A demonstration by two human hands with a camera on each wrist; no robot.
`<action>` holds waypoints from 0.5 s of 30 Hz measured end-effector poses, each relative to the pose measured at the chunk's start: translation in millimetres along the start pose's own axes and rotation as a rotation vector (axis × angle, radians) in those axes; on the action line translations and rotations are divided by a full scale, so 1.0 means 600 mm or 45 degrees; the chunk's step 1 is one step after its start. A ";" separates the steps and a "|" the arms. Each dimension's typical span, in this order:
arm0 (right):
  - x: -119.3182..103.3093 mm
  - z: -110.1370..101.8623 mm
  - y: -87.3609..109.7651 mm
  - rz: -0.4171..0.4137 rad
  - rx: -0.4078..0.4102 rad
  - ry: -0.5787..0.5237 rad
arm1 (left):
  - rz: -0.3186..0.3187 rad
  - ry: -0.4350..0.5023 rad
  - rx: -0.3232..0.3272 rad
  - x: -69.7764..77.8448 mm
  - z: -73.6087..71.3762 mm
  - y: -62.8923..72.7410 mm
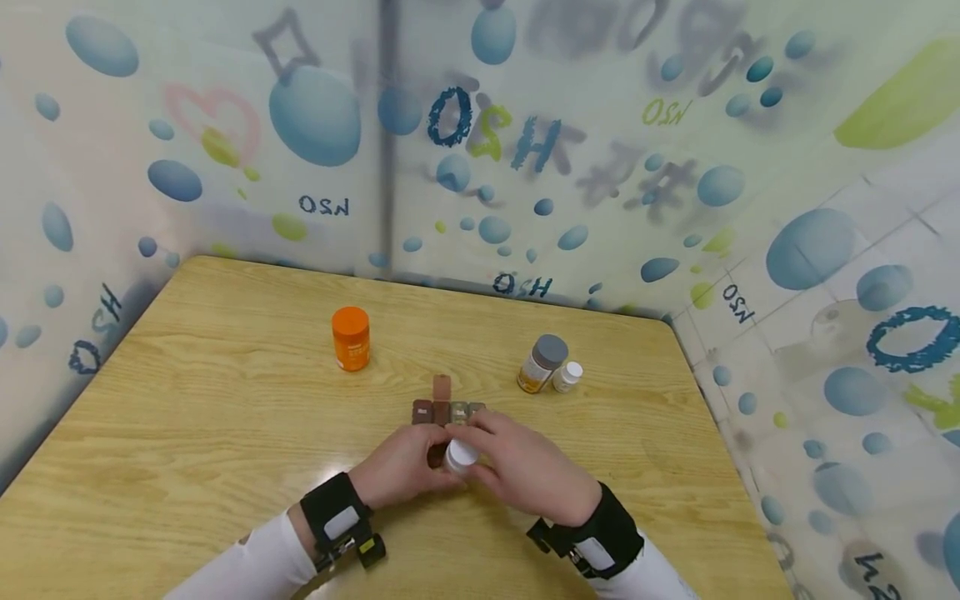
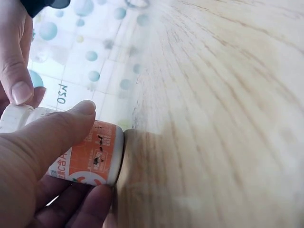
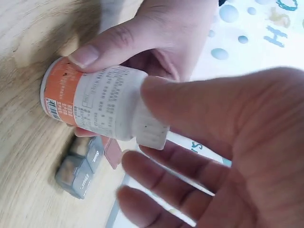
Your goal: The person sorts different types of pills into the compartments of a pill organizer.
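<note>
While the bottle lies clasped in left fingers, right fingers pinch its cap.

Head cam: up high, looks fwd + down, widest & farthest back; gets counter, wall & both wrists. L wrist cam: v. close to left hand, low, rolled sideways, looks along counter twd wall. R wrist cam: also close & tilted, looks past right hand at bottle. All 3 share bottle + both hands; pillbox in head & R wrist only.
</note>
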State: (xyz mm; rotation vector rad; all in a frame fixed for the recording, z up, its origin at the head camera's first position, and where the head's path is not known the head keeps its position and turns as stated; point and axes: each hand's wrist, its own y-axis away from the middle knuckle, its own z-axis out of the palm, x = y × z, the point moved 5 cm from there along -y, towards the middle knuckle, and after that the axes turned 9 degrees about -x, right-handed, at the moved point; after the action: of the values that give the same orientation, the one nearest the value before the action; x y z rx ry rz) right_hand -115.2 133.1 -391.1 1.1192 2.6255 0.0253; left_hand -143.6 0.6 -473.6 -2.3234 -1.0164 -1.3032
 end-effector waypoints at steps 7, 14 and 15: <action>0.005 0.000 0.000 0.097 0.006 -0.027 | 0.003 -0.020 0.005 0.002 0.000 0.000; 0.001 -0.004 0.000 0.006 -0.004 -0.026 | 0.014 -0.002 0.002 0.003 0.000 0.002; 0.001 -0.005 0.001 0.004 -0.001 -0.037 | 0.011 -0.001 0.002 0.003 0.000 0.002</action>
State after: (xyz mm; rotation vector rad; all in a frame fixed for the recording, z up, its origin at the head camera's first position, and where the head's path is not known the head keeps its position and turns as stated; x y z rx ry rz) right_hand -115.9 133.8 -388.5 1.1145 2.5980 0.0109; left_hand -142.3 0.4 -471.7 -2.3246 -1.0062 -1.2978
